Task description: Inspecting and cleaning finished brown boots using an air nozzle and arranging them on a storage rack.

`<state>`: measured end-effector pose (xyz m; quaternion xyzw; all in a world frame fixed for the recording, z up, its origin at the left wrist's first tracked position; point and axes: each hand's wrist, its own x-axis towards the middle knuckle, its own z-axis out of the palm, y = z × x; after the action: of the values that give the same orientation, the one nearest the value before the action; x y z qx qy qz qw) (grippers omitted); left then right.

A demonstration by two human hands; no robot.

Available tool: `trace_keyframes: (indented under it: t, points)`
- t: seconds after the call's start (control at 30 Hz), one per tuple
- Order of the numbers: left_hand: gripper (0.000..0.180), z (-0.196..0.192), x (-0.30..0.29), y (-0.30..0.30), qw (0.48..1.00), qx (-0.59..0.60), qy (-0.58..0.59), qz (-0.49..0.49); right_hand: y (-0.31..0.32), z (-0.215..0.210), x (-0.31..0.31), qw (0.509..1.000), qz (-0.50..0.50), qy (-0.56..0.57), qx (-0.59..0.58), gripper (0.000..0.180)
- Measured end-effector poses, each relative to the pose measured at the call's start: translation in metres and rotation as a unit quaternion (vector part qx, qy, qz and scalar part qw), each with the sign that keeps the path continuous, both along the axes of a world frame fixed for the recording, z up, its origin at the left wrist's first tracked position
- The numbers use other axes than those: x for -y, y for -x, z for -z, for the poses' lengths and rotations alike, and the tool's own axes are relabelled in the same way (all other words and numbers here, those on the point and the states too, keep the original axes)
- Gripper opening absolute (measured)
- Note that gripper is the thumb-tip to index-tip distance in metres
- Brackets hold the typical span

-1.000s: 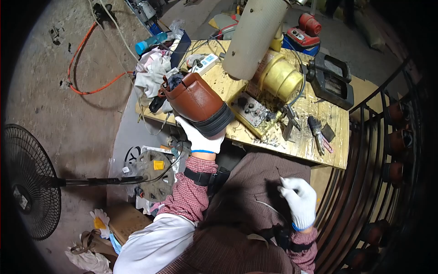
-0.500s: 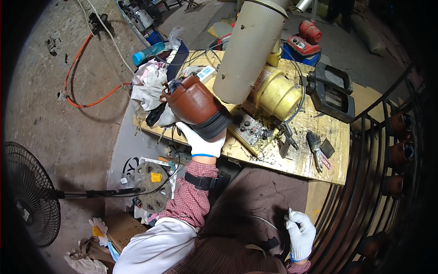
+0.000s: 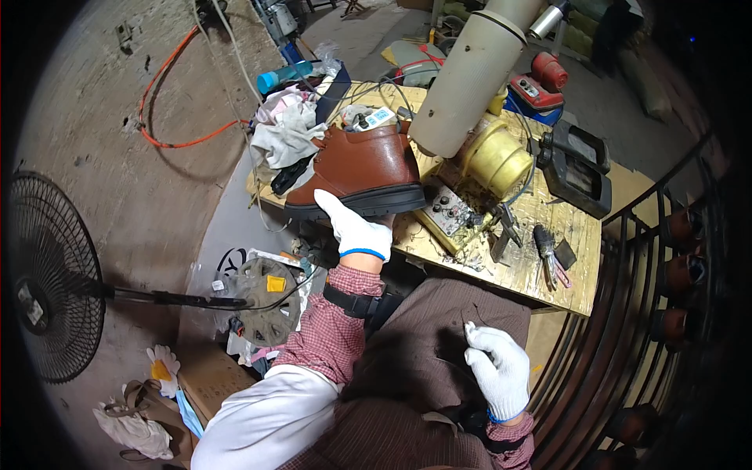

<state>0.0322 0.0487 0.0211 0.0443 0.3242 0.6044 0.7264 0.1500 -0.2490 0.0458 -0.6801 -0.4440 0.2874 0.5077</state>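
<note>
A brown leather boot (image 3: 368, 160) with a black sole is held sideways over the front edge of the workbench, toe to the left. My white-gloved left hand (image 3: 356, 231) supports it from below, thumb up along the sole's edge and the other fingers hidden behind. Over my lap in dark striped cloth (image 3: 423, 337) hovers my gloved right hand (image 3: 501, 372). Its thumb and fingers are half bent with a gap between them. A thin dark thread (image 3: 475, 307) curls by its fingertips; whether it is gripped is unclear.
Above the wooden workbench (image 3: 560, 235) slants a cream tube (image 3: 468, 86), close to the boot. A yellow cylinder (image 3: 497, 160), a control panel (image 3: 448, 207), pliers (image 3: 507, 227) and a black frame (image 3: 576, 168) stand rightward. A rack (image 3: 634, 274) is right, a fan (image 3: 55, 274) left.
My left hand has turned the boot from tilted heel-on to side-on under the tube. My right hand has risen a little leftward, its fingers spreading. The whole view has shifted somewhat.
</note>
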Motion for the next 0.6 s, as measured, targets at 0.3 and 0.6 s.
trace_keyframes:
  t: [0.3,0.6]
  points:
    - [0.07,0.032,0.085,0.052,0.968,-0.033,-0.066,0.24,0.011,0.05,0.082,0.982,0.13,0.097,-0.092,0.021]
    - [0.054,0.005,0.061,0.043,0.906,-0.296,-0.154,0.259,0.01,0.039,0.065,0.991,0.065,0.115,0.008,0.03]
